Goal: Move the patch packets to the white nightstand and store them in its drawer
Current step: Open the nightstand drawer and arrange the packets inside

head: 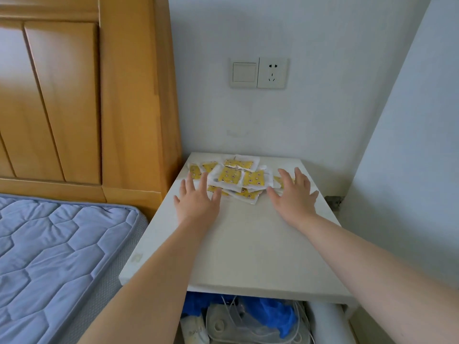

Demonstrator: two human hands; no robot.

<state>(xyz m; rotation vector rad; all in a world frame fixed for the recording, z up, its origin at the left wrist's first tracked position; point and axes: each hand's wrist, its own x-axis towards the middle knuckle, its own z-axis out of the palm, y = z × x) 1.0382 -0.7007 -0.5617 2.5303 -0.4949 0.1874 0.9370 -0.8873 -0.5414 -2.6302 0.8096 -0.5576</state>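
Note:
Several patch packets [229, 176], white with yellow printed centres, lie in a loose overlapping heap at the back of the white nightstand top [246, 244]. My left hand [197, 198] lies flat with fingers spread at the heap's left edge, its fingertips touching the nearest packets. My right hand [293, 192] is spread the same way at the right edge, partly covering a packet. Neither hand holds anything. Below the top, the drawer [323, 324] stands pulled out.
The open drawer holds a blue plastic bag [275, 316], white tubing and a pale pouch. A bed with a blue quilted mattress [57, 252] and wooden headboard [74, 95] is close on the left. Walls close in behind and on the right; a switch and socket [258, 73] sit above.

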